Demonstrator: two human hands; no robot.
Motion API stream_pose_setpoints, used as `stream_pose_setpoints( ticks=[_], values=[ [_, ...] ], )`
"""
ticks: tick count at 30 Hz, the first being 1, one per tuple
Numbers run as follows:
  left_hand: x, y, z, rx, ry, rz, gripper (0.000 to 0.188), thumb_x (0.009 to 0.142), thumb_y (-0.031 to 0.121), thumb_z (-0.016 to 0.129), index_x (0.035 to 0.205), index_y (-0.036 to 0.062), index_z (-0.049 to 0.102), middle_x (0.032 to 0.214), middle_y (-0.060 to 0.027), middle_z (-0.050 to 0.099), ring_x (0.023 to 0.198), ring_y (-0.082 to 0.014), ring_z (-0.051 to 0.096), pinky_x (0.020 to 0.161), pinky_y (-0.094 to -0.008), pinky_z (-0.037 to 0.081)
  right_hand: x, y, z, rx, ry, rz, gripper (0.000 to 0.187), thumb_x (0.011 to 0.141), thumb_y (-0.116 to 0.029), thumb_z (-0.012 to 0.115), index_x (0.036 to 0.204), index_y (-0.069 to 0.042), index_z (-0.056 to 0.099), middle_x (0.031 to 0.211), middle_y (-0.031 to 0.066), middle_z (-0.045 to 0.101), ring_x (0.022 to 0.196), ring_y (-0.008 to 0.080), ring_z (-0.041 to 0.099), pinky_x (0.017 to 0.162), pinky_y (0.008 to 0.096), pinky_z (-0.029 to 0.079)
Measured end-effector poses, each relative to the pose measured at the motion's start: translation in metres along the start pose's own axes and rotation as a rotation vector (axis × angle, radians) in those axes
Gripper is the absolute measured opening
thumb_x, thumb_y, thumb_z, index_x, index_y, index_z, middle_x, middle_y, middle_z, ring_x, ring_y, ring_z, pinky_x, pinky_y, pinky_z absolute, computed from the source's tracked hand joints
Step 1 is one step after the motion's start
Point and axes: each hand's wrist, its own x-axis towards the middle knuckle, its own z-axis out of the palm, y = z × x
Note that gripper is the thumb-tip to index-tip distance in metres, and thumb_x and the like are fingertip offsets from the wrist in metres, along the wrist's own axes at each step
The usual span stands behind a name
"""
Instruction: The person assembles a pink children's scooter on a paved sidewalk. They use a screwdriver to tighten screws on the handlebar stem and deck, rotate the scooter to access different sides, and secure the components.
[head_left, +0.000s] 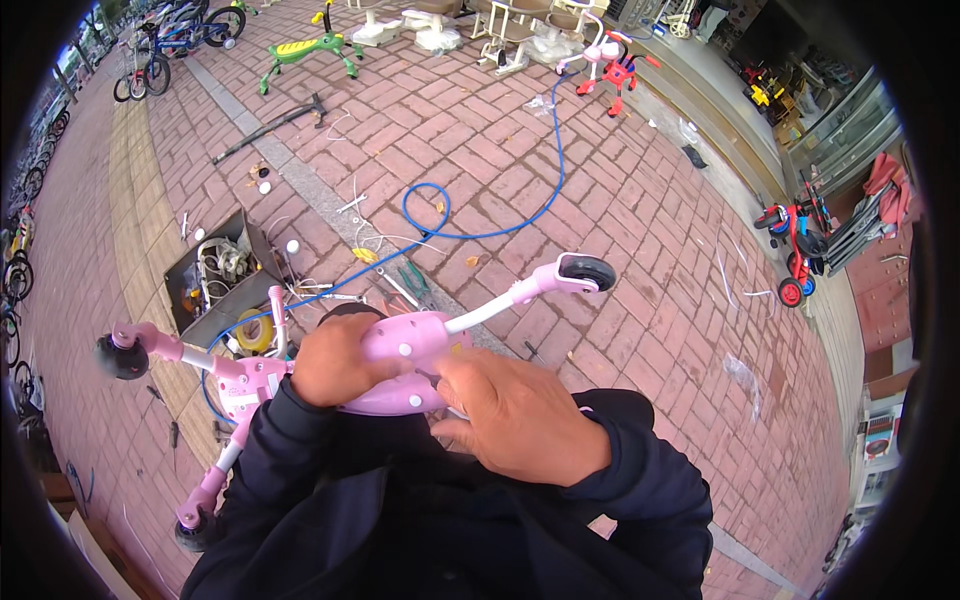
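Note:
A pink ride-on toy (pixel 405 338) lies across my lap with its underside up. White tubes run from its body to black wheels, one wheel (pixel 587 272) at the right and others at the left. My left hand (pixel 343 360) is closed on the edge of the toy's body, its fingertips slightly blurred. Over the right part of the body, my right hand (pixel 522 418) has its fingers bent and pressed together against the toy. What they pinch is hidden. A pink handlebar grip (pixel 277 305) stands up beyond my left hand.
An open toolbox (pixel 212 275) holds tools and cable, with yellow tape (pixel 255 333) beside it. Green-handled pliers (pixel 413 280) and a blue hose (pixel 500 233) lie on the brick paving. A hammer (pixel 318 108), a green ride-on toy (pixel 305 48) and a red tricycle (pixel 795 255) are farther off.

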Motion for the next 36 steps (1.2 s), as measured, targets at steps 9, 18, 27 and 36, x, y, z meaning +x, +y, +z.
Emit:
stream_pose_setpoints(
  ticks=[9,18,27,36],
  values=[
    [0.0,0.003,-0.001,-0.02,-0.032,-0.056,0.06,0.072,0.05,0.088,0.105,0.0019,0.074,0.094,-0.0208,0.073,0.092,-0.0419,0.07,0.081,-0.0492,0.055,-0.002,-0.004,-0.007,-0.094,-0.077,0.118,0.036,0.082,-0.03,0.084,0.098,-0.009,0.06,0.081,0.0084,0.064,0.069,0.0283,0.066,0.057,0.0395,0.051],
    [0.0,0.002,0.0,-0.012,-0.032,-0.044,0.062,0.073,0.052,0.086,0.107,0.0019,0.074,0.095,-0.0212,0.074,0.092,-0.0412,0.071,0.082,-0.0485,0.056,-0.002,-0.003,-0.009,-0.131,-0.165,0.132,0.035,0.084,-0.027,0.083,0.096,-0.007,0.057,0.083,0.0111,0.064,0.069,0.0294,0.067,0.055,0.0406,0.051],
    [0.0,0.001,0.0,-0.01,-0.047,-0.051,0.069,0.072,0.053,0.088,0.112,-0.0012,0.073,0.098,-0.0214,0.073,0.092,-0.04,0.072,0.082,-0.0456,0.056,-0.001,0.002,-0.011,-0.023,-0.178,0.066,0.033,0.086,-0.023,0.082,0.097,-0.007,0.055,0.081,0.0119,0.064,0.069,0.0328,0.067,0.057,0.0427,0.052],
    [-0.001,0.002,0.0,-0.023,-0.029,-0.026,0.074,0.073,0.06,0.086,0.114,-0.0005,0.073,0.099,-0.022,0.073,0.096,-0.0407,0.071,0.085,-0.0468,0.056,0.002,0.005,-0.008,0.023,-0.079,-0.152,0.032,0.086,-0.024,0.084,0.095,-0.007,0.059,0.075,0.0078,0.066,0.066,0.029,0.069,0.056,0.0392,0.053]
  ],
)
